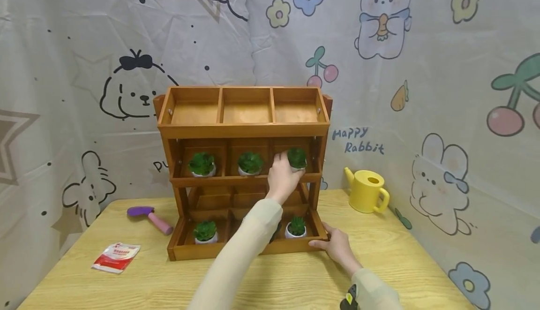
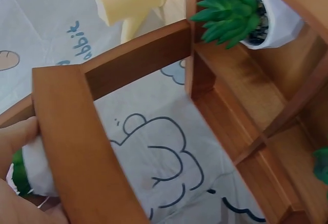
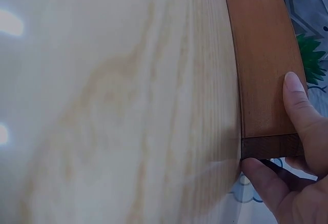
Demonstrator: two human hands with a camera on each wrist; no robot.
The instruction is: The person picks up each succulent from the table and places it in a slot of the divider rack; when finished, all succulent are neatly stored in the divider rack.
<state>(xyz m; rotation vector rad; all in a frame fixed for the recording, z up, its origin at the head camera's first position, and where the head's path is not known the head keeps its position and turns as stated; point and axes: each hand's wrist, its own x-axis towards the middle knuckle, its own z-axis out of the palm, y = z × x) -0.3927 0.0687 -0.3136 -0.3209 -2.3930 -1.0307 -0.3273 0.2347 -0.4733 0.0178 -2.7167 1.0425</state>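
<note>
My left hand [image 1: 283, 177] grips a small potted succulent [image 1: 297, 158] in the right compartment of the wooden shelf's [image 1: 244, 131] middle tier. In the left wrist view, thumb and fingers sit around its white pot [image 2: 40, 167], partly hidden behind the tier's front board. Down at the bottom tier's right front corner, my right hand [image 1: 339, 249] holds the shelf, thumb on the front board [image 3: 266, 65] and fingers at the end. Two more succulents, one left [image 1: 202, 163] and one central [image 1: 251, 163], stand in the middle tier.
Succulents stand in the bottom tier's left [image 1: 206, 231] and right [image 1: 296, 227] compartments; my left forearm hides part of its middle. A yellow watering can [image 1: 366, 191] is right of the shelf. A purple-and-pink hand tool [image 1: 151, 218] and a red-and-white packet [image 1: 116, 257] lie to the left.
</note>
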